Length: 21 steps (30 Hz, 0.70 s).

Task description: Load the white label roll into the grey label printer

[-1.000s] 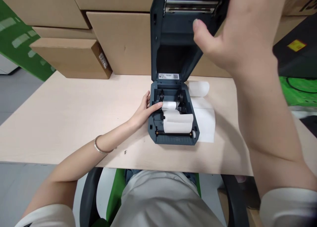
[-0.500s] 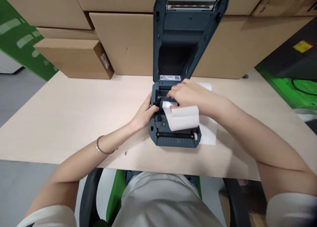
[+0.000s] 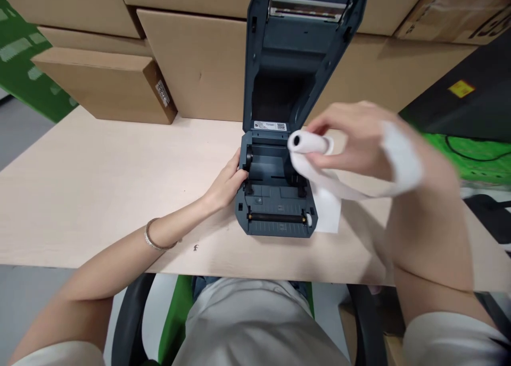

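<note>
Head view: lifted paper roll [image 3: 305,142] from label printer [image 3: 275,201], baring roll bay [image 3: 266,166]. Pinching roll in right hand [image 3: 361,138], gripping printer's side with left hand [image 3: 225,186].

Cardboard boxes [image 3: 195,68] line the back of a pale wooden table [image 3: 99,196], a black-armed chair [image 3: 130,318] stands at its front, and grey floor [image 3: 24,297] shows below

The label printer [image 3: 268,169] is dark slate blue, its platen roller [image 3: 276,217] black with brass-coloured ends. The paper roll [image 3: 310,143] is plain white around a dark core hole [image 3: 296,140]. The bench [image 3: 120,196] is pale beige, the cardboard boxes [image 3: 195,68] tan. The sticker [image 3: 462,89] is yellow, the shirt [image 3: 259,323] pale grey, the armrests [image 3: 131,323] black.
</note>
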Each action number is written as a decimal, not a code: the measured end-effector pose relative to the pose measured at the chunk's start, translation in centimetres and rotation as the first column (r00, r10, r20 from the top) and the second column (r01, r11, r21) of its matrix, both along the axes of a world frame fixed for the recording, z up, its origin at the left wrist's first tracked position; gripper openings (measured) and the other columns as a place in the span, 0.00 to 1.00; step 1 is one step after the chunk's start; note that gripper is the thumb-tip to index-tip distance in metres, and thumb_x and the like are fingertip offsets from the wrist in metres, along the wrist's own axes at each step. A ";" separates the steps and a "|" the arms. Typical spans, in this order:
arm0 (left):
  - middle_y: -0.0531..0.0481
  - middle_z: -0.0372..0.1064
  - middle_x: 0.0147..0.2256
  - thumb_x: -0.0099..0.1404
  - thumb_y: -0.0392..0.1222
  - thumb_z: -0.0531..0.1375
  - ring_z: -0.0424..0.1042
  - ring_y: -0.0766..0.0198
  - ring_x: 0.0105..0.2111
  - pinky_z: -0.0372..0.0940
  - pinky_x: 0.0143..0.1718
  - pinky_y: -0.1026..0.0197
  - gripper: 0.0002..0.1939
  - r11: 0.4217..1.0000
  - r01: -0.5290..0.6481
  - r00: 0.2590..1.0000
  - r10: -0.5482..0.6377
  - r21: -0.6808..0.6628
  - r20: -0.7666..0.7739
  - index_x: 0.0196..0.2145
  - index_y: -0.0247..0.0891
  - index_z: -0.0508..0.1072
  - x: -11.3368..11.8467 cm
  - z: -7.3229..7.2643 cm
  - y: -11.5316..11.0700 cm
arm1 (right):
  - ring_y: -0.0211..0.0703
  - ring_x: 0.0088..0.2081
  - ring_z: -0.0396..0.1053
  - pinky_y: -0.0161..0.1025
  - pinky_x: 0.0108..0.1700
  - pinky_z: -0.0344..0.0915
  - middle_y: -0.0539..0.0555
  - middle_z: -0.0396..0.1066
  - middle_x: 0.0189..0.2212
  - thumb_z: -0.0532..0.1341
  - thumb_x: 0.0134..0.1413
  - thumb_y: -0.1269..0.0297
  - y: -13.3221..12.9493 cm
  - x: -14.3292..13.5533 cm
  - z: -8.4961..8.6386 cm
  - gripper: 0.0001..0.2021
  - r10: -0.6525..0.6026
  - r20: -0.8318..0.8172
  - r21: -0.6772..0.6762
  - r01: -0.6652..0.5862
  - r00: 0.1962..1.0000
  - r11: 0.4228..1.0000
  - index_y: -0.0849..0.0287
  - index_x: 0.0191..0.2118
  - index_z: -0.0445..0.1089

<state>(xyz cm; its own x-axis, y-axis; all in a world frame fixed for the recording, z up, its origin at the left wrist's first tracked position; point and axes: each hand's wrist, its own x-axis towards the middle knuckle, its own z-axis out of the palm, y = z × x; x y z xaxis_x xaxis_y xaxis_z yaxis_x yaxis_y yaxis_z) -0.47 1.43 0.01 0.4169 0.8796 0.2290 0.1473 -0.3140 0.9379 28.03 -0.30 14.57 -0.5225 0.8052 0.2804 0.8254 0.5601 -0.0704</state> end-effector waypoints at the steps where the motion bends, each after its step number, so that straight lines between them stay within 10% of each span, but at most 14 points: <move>1: 0.44 0.61 0.76 0.65 0.41 0.54 0.60 0.44 0.75 0.55 0.78 0.42 0.40 1.000 0.002 1.000 -0.002 0.004 0.006 0.74 0.39 0.61 0.0 0.0 0.0 | 0.58 0.41 0.77 0.53 0.42 0.68 0.56 0.81 0.42 0.67 0.59 0.47 -0.4 1.8 0.7 0.15 -0.046 -0.019 0.026 0.047 0.999 0.999 0.50 0.44 0.77; 4: 0.44 0.61 0.76 0.65 0.41 0.54 0.61 0.44 0.75 0.55 0.78 0.40 0.39 1.000 0.008 1.000 -0.009 0.022 0.020 0.74 0.40 0.62 0.1 0.0 0.0 | 0.60 0.40 0.76 0.55 0.41 0.68 0.60 0.79 0.40 0.67 0.57 0.40 -0.5 7.1 0.3 0.19 -0.194 -0.009 -0.031 0.193 0.981 0.981 0.49 0.43 0.74; 8: 0.46 0.62 0.76 0.64 0.41 0.55 0.59 0.45 0.76 0.54 0.79 0.43 0.39 1.000 0.004 1.000 -0.005 0.026 0.021 0.73 0.41 0.63 0.2 -0.1 0.1 | 0.65 0.41 0.75 0.61 0.48 0.69 0.64 0.79 0.40 0.66 0.53 0.37 1.4 11.7 -4.5 0.22 -0.326 0.126 -0.131 0.342 0.937 0.931 0.51 0.40 0.72; 13: 0.45 0.62 0.76 0.64 0.41 0.55 0.59 0.44 0.76 0.54 0.79 0.42 0.39 1.000 -0.014 1.000 0.014 0.015 0.008 0.73 0.39 0.63 0.2 -0.2 0.1 | 0.71 0.51 0.75 0.66 0.62 0.62 0.66 0.80 0.45 0.68 0.51 0.42 3.7 13.7 -9.9 0.21 -0.430 0.279 -0.277 0.500 0.859 0.820 0.54 0.41 0.75; 21: 0.46 0.65 0.74 0.66 0.39 0.54 0.62 0.43 0.74 0.58 0.78 0.40 0.38 0.999 -0.024 0.999 0.024 0.025 -0.029 0.73 0.41 0.65 0.0 0.0 0.0 | 0.66 0.51 0.75 0.63 0.63 0.64 0.65 0.81 0.48 0.67 0.50 0.46 4.6 15.2 -11.8 0.21 -0.442 0.265 -0.318 0.510 0.857 0.799 0.54 0.46 0.78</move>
<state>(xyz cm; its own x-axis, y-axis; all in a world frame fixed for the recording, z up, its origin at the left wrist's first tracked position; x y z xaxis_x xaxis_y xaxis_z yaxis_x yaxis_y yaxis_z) -0.45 1.43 0.01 0.4024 0.8836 0.2393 0.1820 -0.3334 0.9251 43.24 4.32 2.81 -0.0568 0.9886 -0.1395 0.9983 0.0540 -0.0233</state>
